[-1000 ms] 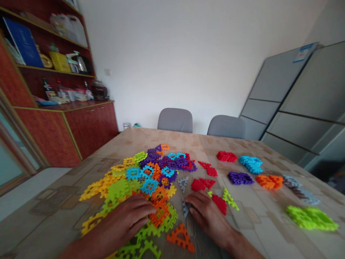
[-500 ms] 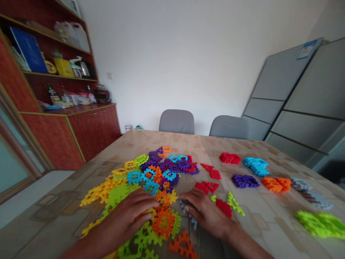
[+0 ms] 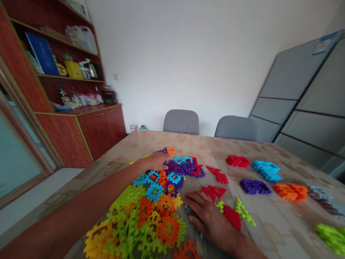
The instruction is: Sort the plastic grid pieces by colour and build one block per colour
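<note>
My left hand (image 3: 158, 160) reaches across to the far part of a mixed pile, at the purple interlocking pieces (image 3: 184, 167). Its fingertips are small and partly hidden, so a grip cannot be made out. Nearer in the pile lie blue pieces (image 3: 154, 192), orange pieces (image 3: 169, 229), green pieces (image 3: 134, 226) and yellow pieces (image 3: 98, 239), all with notched edges. Right of the pile, my right hand (image 3: 206, 214) rests palm down on the table, fingers stretched and thumb apart. Under it, a grey piece (image 3: 188, 208) is mostly covered.
Loose red pieces (image 3: 213, 192) and a green triangular piece (image 3: 244, 213) lie beside my right hand. Farther right are single-colour stacks: red (image 3: 237, 161), blue (image 3: 266, 170), purple (image 3: 255, 186), orange (image 3: 290, 191), grey (image 3: 327, 201), green (image 3: 331, 237). Two grey chairs (image 3: 181, 121) stand behind the table (image 3: 205, 144).
My left hand has moved from the near middle of the pile to its far purple part. The right hand stays in about the same place. The view has shifted slightly.
</note>
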The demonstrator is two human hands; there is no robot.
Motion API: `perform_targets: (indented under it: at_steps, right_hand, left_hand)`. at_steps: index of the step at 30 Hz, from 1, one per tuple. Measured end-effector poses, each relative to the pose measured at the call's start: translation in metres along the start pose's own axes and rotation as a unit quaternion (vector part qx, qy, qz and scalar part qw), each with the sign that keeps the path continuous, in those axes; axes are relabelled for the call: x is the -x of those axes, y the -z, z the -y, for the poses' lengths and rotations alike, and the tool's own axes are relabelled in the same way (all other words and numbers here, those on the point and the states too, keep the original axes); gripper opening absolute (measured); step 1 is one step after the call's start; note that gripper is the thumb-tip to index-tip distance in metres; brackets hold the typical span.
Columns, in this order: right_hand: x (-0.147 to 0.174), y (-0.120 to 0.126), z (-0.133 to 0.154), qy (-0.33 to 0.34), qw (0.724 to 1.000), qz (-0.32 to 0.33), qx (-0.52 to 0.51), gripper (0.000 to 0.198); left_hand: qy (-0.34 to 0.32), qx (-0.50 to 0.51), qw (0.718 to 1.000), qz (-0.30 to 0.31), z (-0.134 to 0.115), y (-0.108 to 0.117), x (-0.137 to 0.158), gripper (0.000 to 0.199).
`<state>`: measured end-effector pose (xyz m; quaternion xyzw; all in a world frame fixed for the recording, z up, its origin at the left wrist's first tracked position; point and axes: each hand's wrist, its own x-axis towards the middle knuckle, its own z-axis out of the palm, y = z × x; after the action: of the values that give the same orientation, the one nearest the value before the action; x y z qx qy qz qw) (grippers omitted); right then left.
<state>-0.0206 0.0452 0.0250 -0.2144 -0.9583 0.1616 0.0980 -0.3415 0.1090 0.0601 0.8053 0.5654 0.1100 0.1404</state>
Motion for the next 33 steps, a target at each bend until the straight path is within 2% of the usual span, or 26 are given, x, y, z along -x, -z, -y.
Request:
perform_targets:
  at_steps: [6,12,14,19,21,24,27,29,33]
  right_hand:
    - [0.0,0.0,-0.001,0.003,1.0,-0.003,-0.012,0.043]
    - [0.0,0.002,0.001,0.006,0.999,-0.02,-0.031,0.043]
    - [0.0,0.003,0.001,0.004,0.999,-0.018,-0.034,0.042]
    - [-0.003,0.008,0.0,-0.016,0.997,-0.055,-0.054,0.04]
    - [-0.009,0.009,0.0,-0.012,0.996,-0.07,-0.047,0.043]
    - [-0.025,0.01,0.005,0.022,0.998,-0.048,-0.022,0.053]
    - [-0.045,0.008,0.01,0.061,0.998,-0.015,0.003,0.059]
    - [-0.056,0.006,0.01,0.073,0.997,-0.009,0.023,0.054]
    - [-0.061,0.012,0.002,0.051,0.997,-0.015,0.057,0.032]
  left_hand:
    - [-0.029,0.073,0.996,0.051,-0.011,-0.012,0.006,0.027]
    - [-0.078,0.154,0.985,0.013,-0.051,-0.013,0.041,0.028]
    - [-0.085,0.162,0.983,-0.003,-0.055,-0.01,0.055,0.032]
    - [-0.033,0.098,0.99,-0.095,-0.027,-0.006,0.091,0.027]
    - [-0.018,0.06,0.992,-0.107,-0.015,-0.01,0.104,0.023]
    - [-0.026,0.02,0.995,-0.099,-0.01,-0.016,0.12,0.023]
    - [-0.052,-0.006,0.996,-0.076,-0.014,-0.018,0.128,0.03]
    - [-0.069,-0.018,0.996,-0.059,-0.015,-0.017,0.131,0.035]
    - [-0.069,-0.026,0.996,-0.049,-0.009,-0.013,0.136,0.042]
